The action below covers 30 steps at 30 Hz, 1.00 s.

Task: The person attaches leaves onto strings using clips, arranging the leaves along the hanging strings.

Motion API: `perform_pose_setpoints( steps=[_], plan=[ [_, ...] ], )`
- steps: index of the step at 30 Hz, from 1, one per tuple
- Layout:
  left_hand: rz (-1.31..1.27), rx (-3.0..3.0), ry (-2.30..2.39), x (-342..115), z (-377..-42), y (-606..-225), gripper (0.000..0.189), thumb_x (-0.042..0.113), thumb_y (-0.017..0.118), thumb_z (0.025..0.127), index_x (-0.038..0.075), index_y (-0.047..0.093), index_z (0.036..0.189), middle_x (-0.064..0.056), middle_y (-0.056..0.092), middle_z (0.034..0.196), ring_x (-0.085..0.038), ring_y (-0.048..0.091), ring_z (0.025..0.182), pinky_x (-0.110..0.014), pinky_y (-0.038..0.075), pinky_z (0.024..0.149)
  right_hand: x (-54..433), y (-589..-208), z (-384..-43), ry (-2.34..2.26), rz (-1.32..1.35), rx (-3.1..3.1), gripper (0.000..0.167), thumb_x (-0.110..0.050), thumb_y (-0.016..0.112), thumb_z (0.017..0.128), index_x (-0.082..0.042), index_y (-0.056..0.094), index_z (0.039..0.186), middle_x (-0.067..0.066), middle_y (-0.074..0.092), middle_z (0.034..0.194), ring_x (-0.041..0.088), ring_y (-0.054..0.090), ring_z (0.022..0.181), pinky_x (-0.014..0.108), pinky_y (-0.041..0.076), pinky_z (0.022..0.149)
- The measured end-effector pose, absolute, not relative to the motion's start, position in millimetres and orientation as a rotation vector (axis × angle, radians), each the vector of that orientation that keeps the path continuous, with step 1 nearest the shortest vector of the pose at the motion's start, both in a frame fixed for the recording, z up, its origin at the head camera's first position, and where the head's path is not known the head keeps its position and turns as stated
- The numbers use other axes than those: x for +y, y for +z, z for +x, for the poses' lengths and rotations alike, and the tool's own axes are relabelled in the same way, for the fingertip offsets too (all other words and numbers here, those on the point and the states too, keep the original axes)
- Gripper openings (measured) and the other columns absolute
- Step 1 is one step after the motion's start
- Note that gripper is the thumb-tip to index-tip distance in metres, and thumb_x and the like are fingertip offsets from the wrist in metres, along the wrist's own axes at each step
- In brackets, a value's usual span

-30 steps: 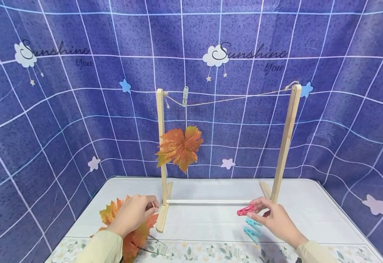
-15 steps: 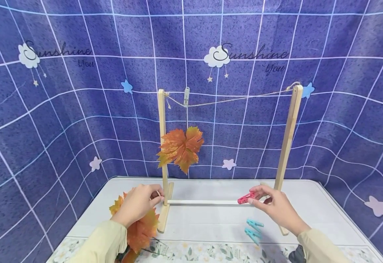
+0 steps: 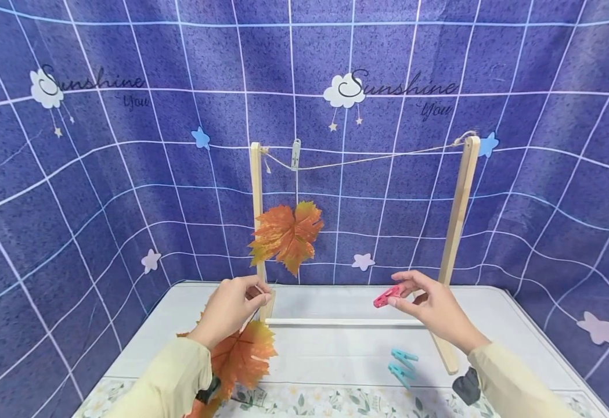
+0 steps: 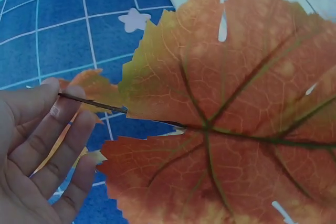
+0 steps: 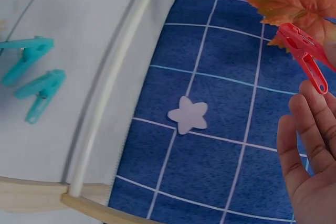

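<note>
My left hand point(image 3: 235, 307) pinches the thin dark stem of an orange artificial leaf point(image 4: 252, 77) between thumb and fingertips; the leaf hangs below the hand in the head view. My right hand point(image 3: 429, 305) holds a red clothespin point(image 3: 386, 296) between thumb and fingers, over the rack's low crossbar in the head view. A second orange leaf point(image 3: 288, 235) hangs by its stem from a pale clothespin point(image 3: 296, 155) on the twine point(image 3: 367, 159). The twine runs between the two posts of a wooden rack point(image 3: 456, 220).
Two teal clothespins point(image 3: 402, 364) lie on the white table point(image 3: 335, 354) in front of the crossbar point(image 3: 341, 322). More orange leaf point(image 3: 200, 408) shows under my left sleeve at the front. A blue grid-patterned curtain point(image 3: 179, 174) stands behind the rack.
The left hand has moved up and right, lifting the leaf by its stem from the table's left side. The right hand has risen with the red clothespin, away from the teal ones.
</note>
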<state>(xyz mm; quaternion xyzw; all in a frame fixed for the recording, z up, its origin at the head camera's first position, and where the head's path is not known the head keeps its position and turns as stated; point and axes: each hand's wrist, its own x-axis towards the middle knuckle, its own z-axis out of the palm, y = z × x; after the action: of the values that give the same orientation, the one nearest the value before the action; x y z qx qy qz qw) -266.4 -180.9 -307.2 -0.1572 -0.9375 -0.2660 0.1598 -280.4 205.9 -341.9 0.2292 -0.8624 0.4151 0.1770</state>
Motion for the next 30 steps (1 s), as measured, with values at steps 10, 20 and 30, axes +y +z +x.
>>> perform_pose_setpoints(
  steps=[10, 20, 30],
  plan=[
    [-0.389, -2.642, -0.992, -166, -263, -300, 0.004, 0.012, 0.074, 0.094, 0.012, 0.077, 0.094, 0.007, 0.071, 0.077, -0.009, 0.063, 0.071, -0.034, 0.051, 0.066, 204, -321, -282, 1.119, 0.666, -2.448, 0.029, -0.02, 0.079, 0.09, -0.011, 0.071, 0.117, -0.006, 0.072, 0.094, 0.012, 0.065, 0.088, 0.028, 0.053, 0.073],
    [-0.412, -2.573, -1.067, -153, -266, -300, 0.004, 0.013, 0.074, 0.093, 0.013, 0.076, 0.09, 0.007, 0.072, 0.078, -0.009, 0.065, 0.073, -0.036, 0.053, 0.071, 200, -304, -282, 1.086, 0.674, -2.429, 0.03, -0.02, 0.078, 0.091, -0.012, 0.07, 0.119, -0.007, 0.071, 0.091, 0.009, 0.065, 0.084, 0.03, 0.054, 0.074],
    [-0.39, -2.524, -1.137, -141, -271, -298, 0.005, 0.016, 0.075, 0.093, 0.014, 0.075, 0.089, 0.007, 0.074, 0.081, -0.011, 0.068, 0.079, -0.04, 0.053, 0.077, 199, -289, -285, 1.033, 0.693, -2.434, 0.029, -0.022, 0.079, 0.09, -0.012, 0.07, 0.116, -0.006, 0.073, 0.096, 0.013, 0.066, 0.09, 0.029, 0.053, 0.075]
  ],
)
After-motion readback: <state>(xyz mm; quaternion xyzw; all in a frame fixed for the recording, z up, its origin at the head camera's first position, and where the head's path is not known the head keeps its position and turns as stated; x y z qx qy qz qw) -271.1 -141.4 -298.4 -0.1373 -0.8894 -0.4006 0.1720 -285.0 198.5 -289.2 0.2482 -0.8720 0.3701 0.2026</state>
